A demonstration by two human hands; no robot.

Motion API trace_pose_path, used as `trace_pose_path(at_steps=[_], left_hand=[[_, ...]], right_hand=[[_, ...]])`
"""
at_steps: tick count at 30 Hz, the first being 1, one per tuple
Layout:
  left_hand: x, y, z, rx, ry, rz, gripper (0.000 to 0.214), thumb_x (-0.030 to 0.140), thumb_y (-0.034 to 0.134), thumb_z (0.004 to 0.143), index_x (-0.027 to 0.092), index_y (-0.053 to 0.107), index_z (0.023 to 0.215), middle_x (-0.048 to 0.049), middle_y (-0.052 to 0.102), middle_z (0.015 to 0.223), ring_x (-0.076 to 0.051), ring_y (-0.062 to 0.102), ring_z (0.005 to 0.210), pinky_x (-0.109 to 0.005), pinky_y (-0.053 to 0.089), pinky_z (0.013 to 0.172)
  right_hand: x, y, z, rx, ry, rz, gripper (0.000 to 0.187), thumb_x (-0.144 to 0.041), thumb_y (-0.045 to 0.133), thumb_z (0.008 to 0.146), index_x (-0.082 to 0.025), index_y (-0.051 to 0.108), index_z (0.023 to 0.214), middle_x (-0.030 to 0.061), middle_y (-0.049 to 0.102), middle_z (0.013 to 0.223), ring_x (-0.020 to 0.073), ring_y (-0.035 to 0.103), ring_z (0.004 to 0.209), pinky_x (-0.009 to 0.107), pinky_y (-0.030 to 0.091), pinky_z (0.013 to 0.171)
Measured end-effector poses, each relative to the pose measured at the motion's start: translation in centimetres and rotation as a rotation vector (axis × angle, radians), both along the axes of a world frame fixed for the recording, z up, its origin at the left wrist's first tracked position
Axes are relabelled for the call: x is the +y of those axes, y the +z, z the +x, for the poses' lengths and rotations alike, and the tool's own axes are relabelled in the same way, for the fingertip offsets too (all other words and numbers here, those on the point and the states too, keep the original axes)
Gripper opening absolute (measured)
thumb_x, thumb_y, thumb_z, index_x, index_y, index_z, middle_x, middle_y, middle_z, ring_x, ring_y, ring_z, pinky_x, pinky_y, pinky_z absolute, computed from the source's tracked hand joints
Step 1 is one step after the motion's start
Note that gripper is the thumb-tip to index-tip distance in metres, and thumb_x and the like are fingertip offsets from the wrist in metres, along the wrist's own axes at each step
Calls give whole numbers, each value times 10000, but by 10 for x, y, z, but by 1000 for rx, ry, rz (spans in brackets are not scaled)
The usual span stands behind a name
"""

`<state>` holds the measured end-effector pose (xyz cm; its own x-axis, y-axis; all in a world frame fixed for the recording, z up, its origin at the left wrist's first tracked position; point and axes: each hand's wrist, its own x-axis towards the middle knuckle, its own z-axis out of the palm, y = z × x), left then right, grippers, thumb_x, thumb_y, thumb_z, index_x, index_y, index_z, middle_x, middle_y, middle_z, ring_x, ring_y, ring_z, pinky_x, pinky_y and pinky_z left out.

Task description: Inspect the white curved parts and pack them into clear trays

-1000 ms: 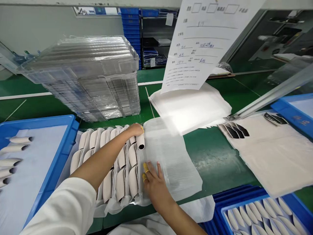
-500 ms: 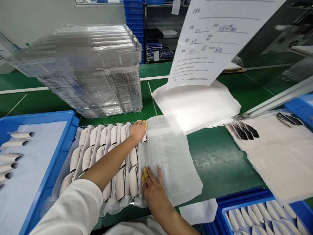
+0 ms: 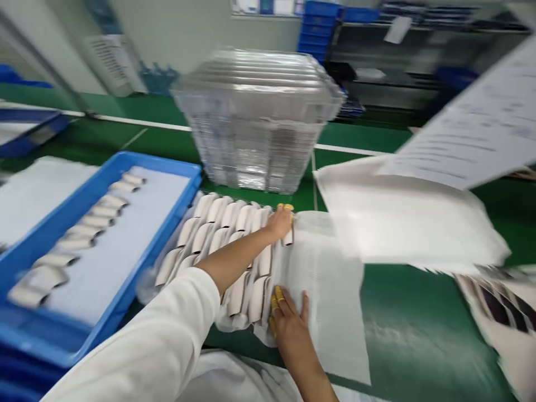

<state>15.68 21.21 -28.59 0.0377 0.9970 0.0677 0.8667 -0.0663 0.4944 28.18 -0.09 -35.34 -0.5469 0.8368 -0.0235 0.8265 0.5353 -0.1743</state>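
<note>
Reaching across the green bench point(image 3: 419, 335), the left hand point(image 3: 280, 222) sat at the far end of the rows of pale tubes point(image 3: 218, 240), its fingers curled over the top of a loose tube point(image 3: 288, 237) at the edge of the rows. Motion blur made that contact hard to read, so I could not tell whether the hand was clenching the tube or only resting against it. The right hand point(image 3: 291, 326) lay flat and spread, grasping nothing, on the clear film point(image 3: 326, 312) just beside the near end of the rows, with yellow finger cots point(image 3: 275, 298) on its thumb and first finger. The tubes looked light, thin-walled and fairly stiff, though likely to dent if squeezed hard, so a gentle hold around the middle of the body would suit them best. The film looked soft and slick, and a flat palm suited it better than a pinch. A blue tray point(image 3: 159, 162) holding more tubes point(image 3: 84, 237) stood left of the rows, a stack of clear plastic trays point(image 3: 255, 123) rose beyond them, and white foam sheets point(image 3: 402, 223) lay off to the right.
</note>
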Motion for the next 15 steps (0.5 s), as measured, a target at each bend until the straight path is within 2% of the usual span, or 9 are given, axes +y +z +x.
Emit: trace_pose_path(at_steps=[3, 6, 8, 11, 13, 15], left_hand=[[-13, 20, -58, -32, 61, 2, 229, 118, 545, 913, 179, 673, 1092, -57, 717, 1109, -134, 683, 946, -213, 536, 817], [-56, 40, -155, -18, 188, 9, 299, 89, 529, 899, 211, 661, 1138, -22, 703, 1187, -128, 662, 1053, -194, 512, 897], [-102, 54, -231, 20, 369, -9, 289, 84, 532, 892, 171, 648, 1142, -65, 686, 1217, -172, 650, 1098, -276, 520, 938], [-184, 70, -336, 101, 683, -81, 229, 183, 588, 907, 127, 630, 1126, -113, 679, 1163, -229, 660, 1052, -431, 538, 915], [-234, 74, -387, 148, 846, -141, 232, 272, 591, 927, 127, 633, 1103, -101, 674, 1113, -235, 654, 1022, -471, 533, 906], [-272, 72, -420, 164, 898, -180, 299, 345, 588, 932, 139, 620, 1146, -92, 651, 1146, -231, 642, 1021, -462, 541, 889]], right_hand=[[12, -7, 3, 14, 7, 64, 364, -58, 384, 908, -164, 732, 917, 187, 712, 1198, 314, 585, 1245, 666, 105, 1169], [22, -4, 5, 13, 79, 136, 417, -41, 321, 882, -163, 703, 999, 184, 689, 1239, 293, 570, 1267, 623, 172, 1167], [27, 2, 8, 29, 104, 189, 411, -63, 310, 883, -163, 689, 1009, 184, 684, 1240, 290, 566, 1270, 605, 220, 1150], [35, 13, 11, 71, 101, 249, 366, -100, 329, 875, -178, 677, 959, 173, 697, 1200, 298, 574, 1251, 593, 272, 1116], [39, 21, 11, 80, 101, 291, 334, -114, 339, 865, -188, 663, 903, 170, 706, 1162, 306, 596, 1216, 592, 290, 1098], [40, 29, 6, 68, 108, 336, 318, -123, 335, 863, -196, 645, 865, 172, 709, 1132, 312, 628, 1156, 595, 299, 1084]])
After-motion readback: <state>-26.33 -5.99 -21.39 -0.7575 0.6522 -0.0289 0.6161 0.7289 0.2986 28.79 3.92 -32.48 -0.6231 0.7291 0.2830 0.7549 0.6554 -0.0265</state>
